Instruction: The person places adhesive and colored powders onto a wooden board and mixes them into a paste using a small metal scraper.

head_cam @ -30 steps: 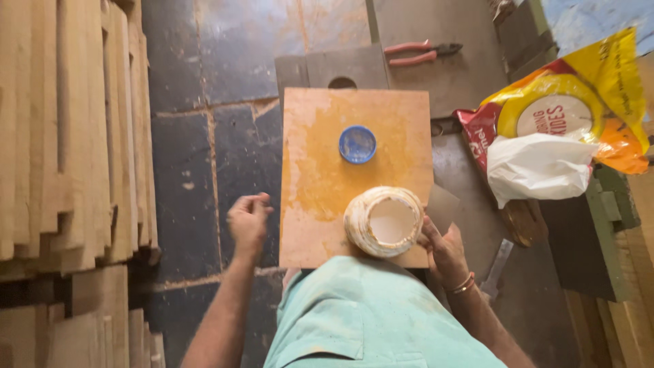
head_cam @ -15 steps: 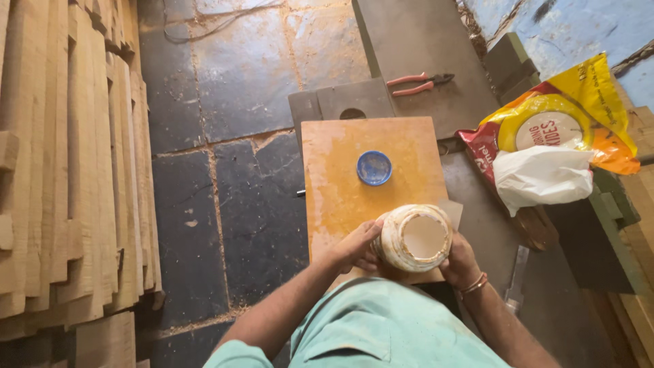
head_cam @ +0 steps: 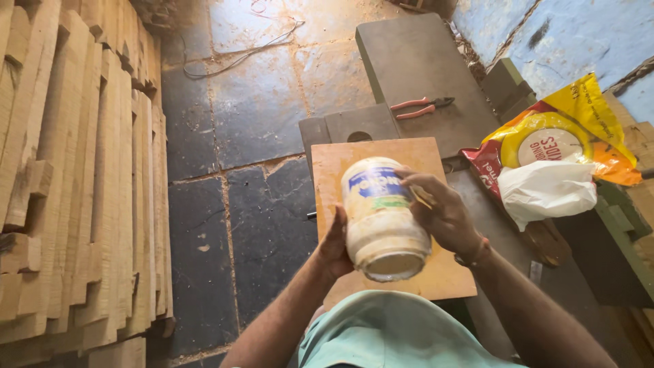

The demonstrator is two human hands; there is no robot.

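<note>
Jar (head_cam: 381, 218) held up off the board (head_cam: 381, 170), tipped so its open mouth faces the camera-wearer and its base points away; cream-smeared sides, blue band near the far end. Left hand (head_cam: 335, 249) cups the jar's left side from below, palm against the wall, fingers wrapped round the far side and mostly hidden. Right hand (head_cam: 443, 215) sits on the jar's upper right, fingers (head_cam: 409, 178) curled and pressed against the wall near the blue band, with a thin pale sliver pinched between them; what it is cannot be told. So the jar lies between the two hands, gripped on both flanks, mouth low and near the teal shirt (head_cam: 388, 334). The orange-stained board lies flat beneath, on a grey tabletop (head_cam: 422, 61). Red-handled pliers (head_cam: 419, 108) rest further back on that surface. Yellow-and-red bag (head_cam: 558, 129) with a white bag (head_cam: 545, 189) in front, off to the right. Stacked timber (head_cam: 75, 177) along the left, dark stone floor (head_cam: 238, 204) between.
</note>
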